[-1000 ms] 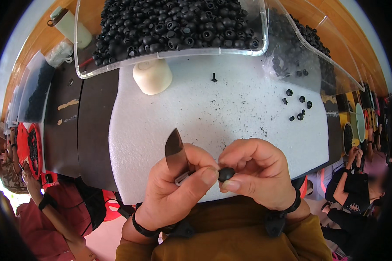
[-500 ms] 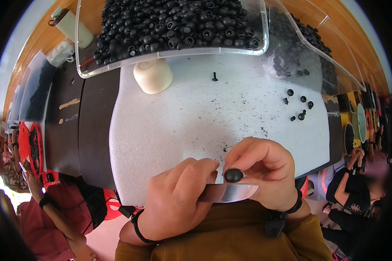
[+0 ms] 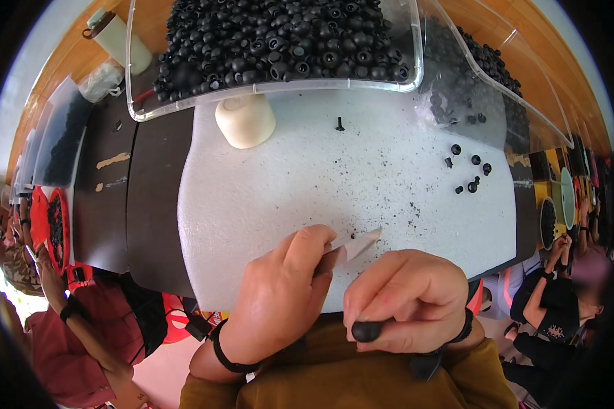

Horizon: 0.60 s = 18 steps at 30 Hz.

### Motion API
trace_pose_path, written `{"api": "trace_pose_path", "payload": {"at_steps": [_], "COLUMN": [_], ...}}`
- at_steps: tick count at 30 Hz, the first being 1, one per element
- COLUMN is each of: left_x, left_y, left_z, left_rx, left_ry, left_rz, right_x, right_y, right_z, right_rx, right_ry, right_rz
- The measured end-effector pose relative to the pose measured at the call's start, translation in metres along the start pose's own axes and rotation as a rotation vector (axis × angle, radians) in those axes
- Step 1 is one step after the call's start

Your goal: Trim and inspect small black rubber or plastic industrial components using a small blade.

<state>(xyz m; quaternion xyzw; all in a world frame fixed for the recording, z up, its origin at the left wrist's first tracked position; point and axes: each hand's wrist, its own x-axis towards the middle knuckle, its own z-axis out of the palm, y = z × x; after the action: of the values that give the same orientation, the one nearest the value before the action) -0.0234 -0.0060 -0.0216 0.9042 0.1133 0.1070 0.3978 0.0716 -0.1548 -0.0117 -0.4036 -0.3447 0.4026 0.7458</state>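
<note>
Left hand (image 3: 280, 298), lower centre: closed on a knife (image 3: 356, 248), tip toward upper right. Black rounded piece (image 3: 366, 331), lower centre: pinched in right hand (image 3: 411, 300). Hazard: bare blade could nick right hand if either grip slips.

The person wears a mustard-brown top (image 3: 361, 378) of plain cloth, its sleeves (image 3: 486, 373) in the same colour ending short of the wrists. A narrow black band (image 3: 226, 360) circles the left wrist; another black band (image 3: 466, 324) rings the right, with a dark, blocky piece (image 3: 426, 367) close by. The fingers (image 3: 401, 290) are bare.
</note>
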Motion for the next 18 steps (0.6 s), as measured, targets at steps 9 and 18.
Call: {"api": "trace_pose_path", "payload": {"at_steps": [9, 18], "left_x": [-0.002, 0.007], "left_y": [0.005, 0.016], "left_z": [-0.011, -0.021], "left_rx": [-0.266, -0.822], "left_ry": [0.037, -0.173], "left_rz": [-0.071, -0.151], "right_x": [0.010, 0.010], "right_y": [-0.008, -0.009], "right_z": [-0.016, -0.015], "right_rx": [-0.158, -0.280], "right_ry": [0.107, 0.125], "right_rz": [-0.152, -0.120]}}
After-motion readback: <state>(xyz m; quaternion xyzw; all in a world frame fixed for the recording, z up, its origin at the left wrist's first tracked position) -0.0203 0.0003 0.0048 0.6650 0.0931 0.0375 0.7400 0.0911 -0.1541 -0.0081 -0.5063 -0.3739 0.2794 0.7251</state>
